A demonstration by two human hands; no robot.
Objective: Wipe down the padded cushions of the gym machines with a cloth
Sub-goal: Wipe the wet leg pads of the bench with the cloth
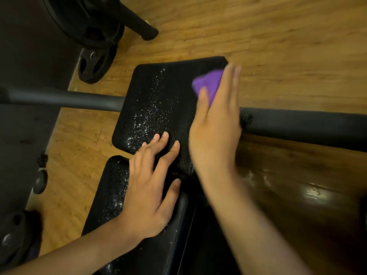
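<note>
A black padded seat cushion (158,100) lies in the middle of the view, its left half covered with shiny droplets. Closer to me is a second black cushion (111,197), also speckled with droplets. My right hand (215,124) presses a purple cloth (208,84) flat on the far right part of the seat cushion; the hand is blurred. My left hand (151,183) rests flat with fingers spread across the gap between the two cushions, holding nothing.
A black frame bar (65,99) runs left from under the seat, and a padded bar (305,126) runs right. Black weight plates (95,64) and a machine foot (139,24) stand at the upper left. Wood floor (278,46) surrounds the bench.
</note>
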